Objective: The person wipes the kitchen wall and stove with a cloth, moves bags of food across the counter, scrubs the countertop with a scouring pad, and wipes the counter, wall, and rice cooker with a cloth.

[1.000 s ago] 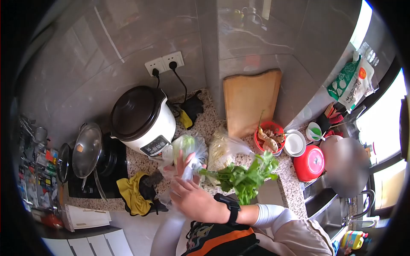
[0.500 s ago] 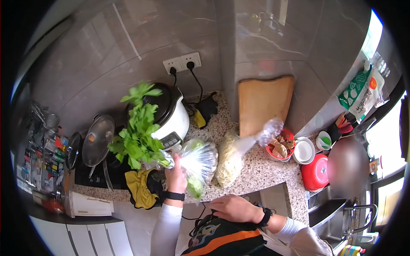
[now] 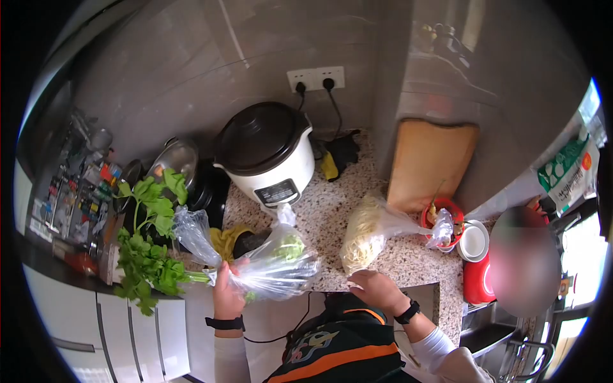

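My left hand (image 3: 228, 290) is closed around the gathered neck of a clear plastic bag (image 3: 274, 268) and the stems of a leafy celery bunch (image 3: 143, 255). The celery leaves spread out to the left, low over the counter's front edge. Pale green vegetables show through the bag, to the right of the hand. My right hand (image 3: 380, 295) is at the counter's front edge with its fingers loosely bent and apart, holding nothing visible. Just beyond its fingertips lies a clear bag of pale, noodle-like strands (image 3: 363, 239).
A white cooker with a dark lid (image 3: 265, 150) stands against the wall. A cutting board (image 3: 431, 166) leans to the right, behind a red bowl of food (image 3: 447, 217) and white bowls (image 3: 473, 241). Yellow-and-black gloves (image 3: 225, 242) lie left. Pans (image 3: 175, 163) stand further left.
My left hand has moved left and down, tipping the celery leaves from upright to the left. My right hand has moved toward the bag of strands. The camera view has shifted left.
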A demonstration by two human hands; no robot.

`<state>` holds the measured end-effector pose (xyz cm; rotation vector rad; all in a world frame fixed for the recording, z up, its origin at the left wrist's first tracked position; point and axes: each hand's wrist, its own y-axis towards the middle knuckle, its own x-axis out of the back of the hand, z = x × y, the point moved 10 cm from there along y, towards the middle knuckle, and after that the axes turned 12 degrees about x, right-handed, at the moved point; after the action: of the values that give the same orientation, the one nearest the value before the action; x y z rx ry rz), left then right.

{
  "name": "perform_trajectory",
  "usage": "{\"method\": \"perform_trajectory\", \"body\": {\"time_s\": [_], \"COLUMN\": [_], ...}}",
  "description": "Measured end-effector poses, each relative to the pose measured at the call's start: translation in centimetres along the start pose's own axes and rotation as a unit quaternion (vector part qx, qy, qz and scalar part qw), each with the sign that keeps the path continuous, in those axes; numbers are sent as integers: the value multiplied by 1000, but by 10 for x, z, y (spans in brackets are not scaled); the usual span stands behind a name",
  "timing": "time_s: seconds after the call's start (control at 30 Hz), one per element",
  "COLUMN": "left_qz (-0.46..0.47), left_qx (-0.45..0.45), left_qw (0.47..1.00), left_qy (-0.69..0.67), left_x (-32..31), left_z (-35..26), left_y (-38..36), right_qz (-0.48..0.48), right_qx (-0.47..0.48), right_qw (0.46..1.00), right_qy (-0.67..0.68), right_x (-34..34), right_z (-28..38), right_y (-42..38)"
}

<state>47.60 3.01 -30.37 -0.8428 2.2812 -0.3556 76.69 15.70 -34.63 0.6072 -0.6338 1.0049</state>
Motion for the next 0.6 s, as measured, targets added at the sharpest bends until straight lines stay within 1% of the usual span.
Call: {"method": "perform_trajectory", "body": {"time_s": [0.1,0.13,0.17,0.2,0.23,0.27,0.3,0.33,0.37,0.43,0.47,0.5,0.53,0.57,0.6], "left_qz": [-9,-46,-81,-105,-110,-124,-138,-173,-178,-214,-235,-238,-259,-265,-244], "left_qx": [12,-80,-166,-256,-254,-258,-262,-253,-251,-156,-160,-158,-113,-61,-69], "left_qw": [1000,982,919,798,799,802,805,796,797,877,849,850,935,962,967], "left_qy": [-22,167,349,535,533,524,514,522,520,400,445,443,214,-29,-10], "left_x": [42,44,41,42,55,68,81,99,115,166,150,142,159,174,182], "left_z": [-1,-18,-30,-36,-36,-37,-37,-36,-35,-23,-28,-28,-19,2,6], "left_y": [-19,-36,-53,-70,-75,-81,-89,-98,-104,-102,-116,-120,-122,-121,-126], "right_qz": [-32,-73,-68,-119,-169,-186,-240,-288,-336,-435,-424,-421,-427,-432,-425], "right_qx": [-14,-11,-8,-60,-113,-154,-219,-230,-241,-272,-281,-281,-291,-300,-292], "right_qw": [999,997,998,991,979,970,939,919,895,826,814,816,788,757,768], "right_qy": [18,13,15,18,22,27,110,140,169,233,281,280,335,389,381], "right_x": [4,10,9,19,28,29,28,29,28,25,27,31,30,27,26], "right_z": [-11,-15,-18,-31,-45,-64,-86,-106,-129,-171,-175,-175,-176,-178,-182], "right_y": [2,1,1,-4,-11,-18,-30,-39,-47,-60,-55,-47,-39,-31,-22]}}
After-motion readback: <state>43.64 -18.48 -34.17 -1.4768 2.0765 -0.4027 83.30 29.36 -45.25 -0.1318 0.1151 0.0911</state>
